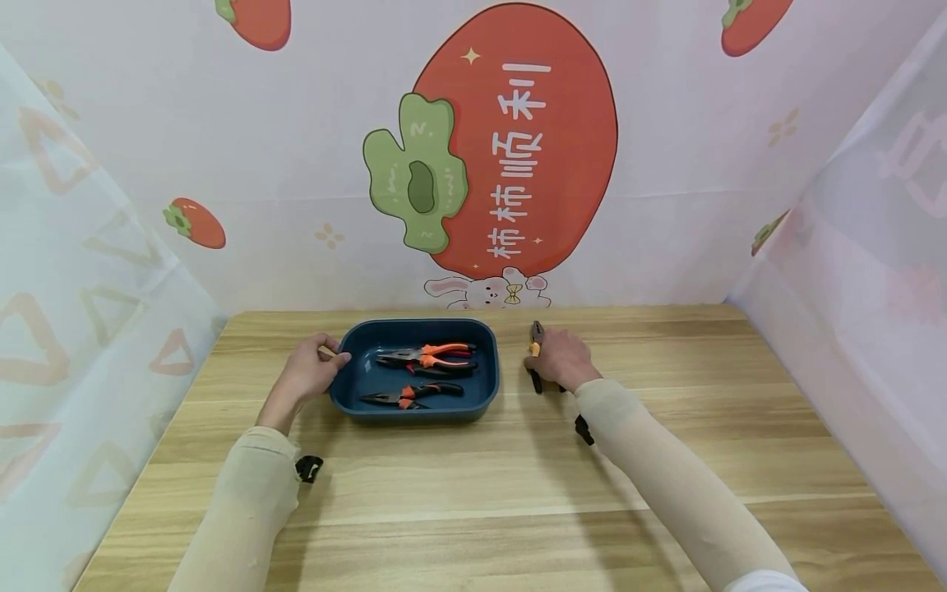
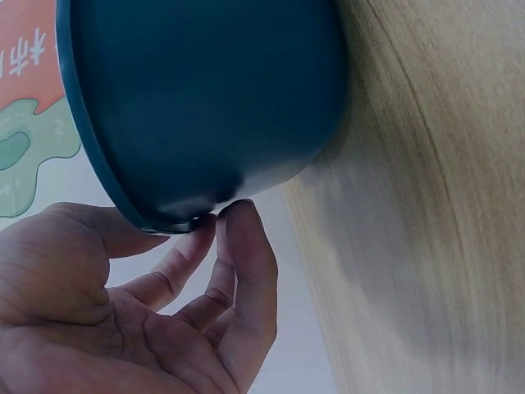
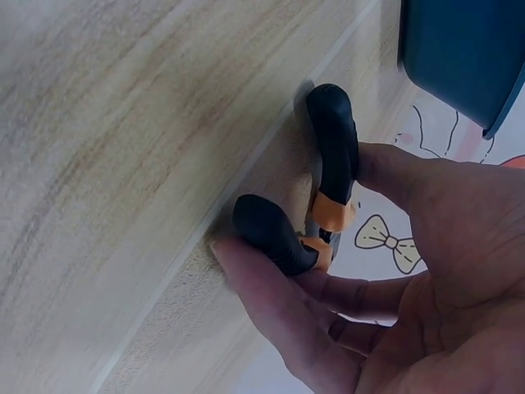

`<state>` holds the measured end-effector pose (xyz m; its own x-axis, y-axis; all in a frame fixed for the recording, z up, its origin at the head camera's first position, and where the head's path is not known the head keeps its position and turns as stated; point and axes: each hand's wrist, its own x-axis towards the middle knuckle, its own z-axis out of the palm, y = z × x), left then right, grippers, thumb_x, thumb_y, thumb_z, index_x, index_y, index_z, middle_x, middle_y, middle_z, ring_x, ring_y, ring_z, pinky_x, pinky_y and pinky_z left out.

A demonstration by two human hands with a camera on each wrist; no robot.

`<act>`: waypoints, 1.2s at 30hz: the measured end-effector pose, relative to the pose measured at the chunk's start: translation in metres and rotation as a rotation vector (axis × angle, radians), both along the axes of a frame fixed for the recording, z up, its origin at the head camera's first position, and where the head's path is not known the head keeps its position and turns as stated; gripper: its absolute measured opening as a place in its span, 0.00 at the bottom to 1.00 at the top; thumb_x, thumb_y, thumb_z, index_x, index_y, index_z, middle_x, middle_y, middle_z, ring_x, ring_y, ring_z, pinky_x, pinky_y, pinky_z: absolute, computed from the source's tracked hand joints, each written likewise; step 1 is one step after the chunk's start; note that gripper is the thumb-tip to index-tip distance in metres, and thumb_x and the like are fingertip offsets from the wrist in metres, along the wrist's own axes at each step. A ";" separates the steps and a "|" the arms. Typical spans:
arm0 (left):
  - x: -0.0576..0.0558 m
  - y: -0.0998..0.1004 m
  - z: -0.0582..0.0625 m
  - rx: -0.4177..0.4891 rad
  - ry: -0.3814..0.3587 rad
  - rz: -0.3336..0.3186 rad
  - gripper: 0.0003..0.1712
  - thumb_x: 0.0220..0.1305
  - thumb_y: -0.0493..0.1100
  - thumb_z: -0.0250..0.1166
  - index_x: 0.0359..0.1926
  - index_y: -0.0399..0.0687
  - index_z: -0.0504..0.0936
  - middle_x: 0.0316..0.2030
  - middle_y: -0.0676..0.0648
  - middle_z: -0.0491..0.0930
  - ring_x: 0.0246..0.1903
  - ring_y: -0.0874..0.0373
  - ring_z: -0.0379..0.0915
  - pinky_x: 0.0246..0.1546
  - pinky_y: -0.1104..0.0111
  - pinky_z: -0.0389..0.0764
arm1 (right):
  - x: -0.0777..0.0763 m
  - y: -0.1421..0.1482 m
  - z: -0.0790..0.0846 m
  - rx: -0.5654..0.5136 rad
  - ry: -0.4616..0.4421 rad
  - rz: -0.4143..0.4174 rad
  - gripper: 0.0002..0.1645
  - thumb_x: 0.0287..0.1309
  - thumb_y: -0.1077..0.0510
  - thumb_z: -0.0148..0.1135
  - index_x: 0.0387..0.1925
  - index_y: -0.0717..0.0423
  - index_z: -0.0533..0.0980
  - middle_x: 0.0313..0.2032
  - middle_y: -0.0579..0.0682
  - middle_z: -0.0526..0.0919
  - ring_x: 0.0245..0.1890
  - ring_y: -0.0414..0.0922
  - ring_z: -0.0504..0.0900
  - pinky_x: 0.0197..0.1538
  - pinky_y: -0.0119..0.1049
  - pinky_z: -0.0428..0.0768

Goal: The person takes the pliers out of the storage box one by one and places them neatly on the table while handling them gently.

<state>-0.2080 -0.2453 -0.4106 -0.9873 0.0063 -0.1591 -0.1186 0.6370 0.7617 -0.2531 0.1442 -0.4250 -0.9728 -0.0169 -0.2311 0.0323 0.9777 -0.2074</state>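
A dark blue rectangular bin (image 1: 484,399) sits on the table, left of the middle. My left hand (image 1: 307,374) pinches its left rim, thumb over the edge and fingers against the outer wall (image 2: 205,98). To the right of the bin, my right hand (image 1: 565,359) holds combination pliers (image 1: 537,330) on the tabletop. Their black and orange handles (image 3: 334,148) are spread apart between thumb and fingers in the right wrist view. Inside the bin lie orange-handled long-nose pliers (image 1: 432,357), partly covering another pair, and black-and-orange long-nose pliers (image 1: 403,396) nearer me.
The wood-grain table (image 1: 444,510) runs back to a white printed cloth (image 1: 296,123) with a large red persimmon. Cloth walls also stand at the left (image 1: 74,288) and right (image 1: 866,247). The bin's right end is a short way from the right hand.
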 end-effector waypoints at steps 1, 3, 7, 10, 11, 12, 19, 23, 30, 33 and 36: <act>0.000 0.000 0.000 0.000 0.000 0.000 0.14 0.77 0.41 0.57 0.52 0.32 0.70 0.42 0.32 0.77 0.33 0.48 0.78 0.29 0.62 0.81 | 0.000 0.000 0.000 0.000 0.000 0.000 0.20 0.63 0.44 0.67 0.30 0.57 0.77 0.24 0.53 0.76 0.22 0.48 0.78 0.23 0.35 0.74; 0.000 0.000 0.000 0.001 -0.004 0.004 0.14 0.77 0.41 0.57 0.52 0.33 0.70 0.42 0.33 0.76 0.33 0.48 0.78 0.29 0.63 0.81 | 0.000 0.000 -0.001 0.001 0.000 -0.001 0.20 0.63 0.44 0.67 0.30 0.57 0.77 0.24 0.53 0.76 0.22 0.48 0.78 0.23 0.35 0.75; 0.000 0.001 0.000 0.003 -0.011 0.007 0.14 0.77 0.41 0.56 0.52 0.33 0.70 0.42 0.33 0.76 0.34 0.49 0.77 0.30 0.63 0.81 | 0.000 0.001 -0.003 0.005 0.005 0.000 0.20 0.63 0.43 0.67 0.29 0.57 0.76 0.25 0.54 0.76 0.23 0.49 0.79 0.23 0.36 0.75; -0.001 0.001 0.000 0.010 -0.010 0.007 0.13 0.77 0.41 0.57 0.52 0.33 0.70 0.41 0.34 0.76 0.33 0.49 0.77 0.29 0.62 0.82 | 0.000 0.001 -0.004 0.012 0.016 0.006 0.20 0.63 0.43 0.66 0.29 0.56 0.77 0.25 0.54 0.77 0.24 0.49 0.79 0.24 0.37 0.75; -0.001 0.001 0.000 0.012 -0.009 0.007 0.13 0.77 0.41 0.57 0.52 0.33 0.70 0.40 0.35 0.76 0.32 0.50 0.77 0.29 0.61 0.82 | 0.000 0.001 -0.004 0.016 0.020 0.010 0.20 0.63 0.43 0.66 0.29 0.56 0.77 0.25 0.54 0.77 0.24 0.49 0.79 0.24 0.38 0.75; -0.001 0.001 0.000 0.014 -0.007 0.006 0.13 0.77 0.40 0.57 0.52 0.33 0.71 0.40 0.35 0.76 0.31 0.50 0.77 0.29 0.61 0.83 | 0.000 0.001 -0.004 0.019 0.025 0.013 0.20 0.63 0.43 0.66 0.29 0.56 0.77 0.26 0.55 0.77 0.24 0.50 0.79 0.24 0.38 0.75; 0.000 0.002 0.000 0.012 -0.010 0.007 0.14 0.77 0.41 0.57 0.52 0.32 0.71 0.39 0.35 0.76 0.30 0.51 0.78 0.30 0.60 0.83 | -0.001 0.001 -0.004 0.049 0.024 0.017 0.22 0.64 0.39 0.65 0.34 0.55 0.78 0.26 0.55 0.77 0.25 0.50 0.79 0.25 0.40 0.76; -0.001 0.002 0.000 0.011 -0.005 0.002 0.14 0.77 0.40 0.57 0.52 0.32 0.71 0.40 0.34 0.77 0.30 0.51 0.78 0.31 0.59 0.84 | -0.001 0.000 -0.001 0.067 0.006 0.002 0.26 0.64 0.35 0.64 0.32 0.54 0.78 0.26 0.53 0.76 0.26 0.51 0.78 0.27 0.40 0.74; 0.000 0.002 0.001 0.013 -0.001 -0.001 0.14 0.77 0.40 0.57 0.52 0.32 0.70 0.40 0.33 0.77 0.32 0.48 0.80 0.31 0.58 0.84 | 0.002 0.000 0.005 0.095 0.005 0.000 0.31 0.63 0.30 0.62 0.26 0.54 0.77 0.23 0.52 0.76 0.24 0.49 0.78 0.25 0.39 0.72; 0.000 0.002 0.002 0.014 0.000 -0.004 0.14 0.77 0.40 0.57 0.52 0.32 0.70 0.40 0.33 0.77 0.33 0.46 0.80 0.32 0.57 0.84 | 0.002 0.000 0.007 0.101 0.007 -0.008 0.31 0.63 0.30 0.62 0.26 0.54 0.77 0.23 0.51 0.75 0.24 0.49 0.78 0.26 0.39 0.71; 0.000 0.002 0.001 0.017 -0.002 -0.005 0.14 0.77 0.40 0.57 0.52 0.32 0.70 0.40 0.33 0.77 0.33 0.46 0.80 0.32 0.57 0.84 | 0.002 0.000 0.009 0.095 0.005 -0.016 0.32 0.63 0.30 0.62 0.25 0.54 0.77 0.22 0.51 0.74 0.23 0.49 0.78 0.25 0.38 0.70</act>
<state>-0.2079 -0.2435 -0.4092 -0.9869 0.0138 -0.1610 -0.1172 0.6248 0.7719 -0.2511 0.1444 -0.4159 -0.9739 0.0206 -0.2259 0.0475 0.9923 -0.1140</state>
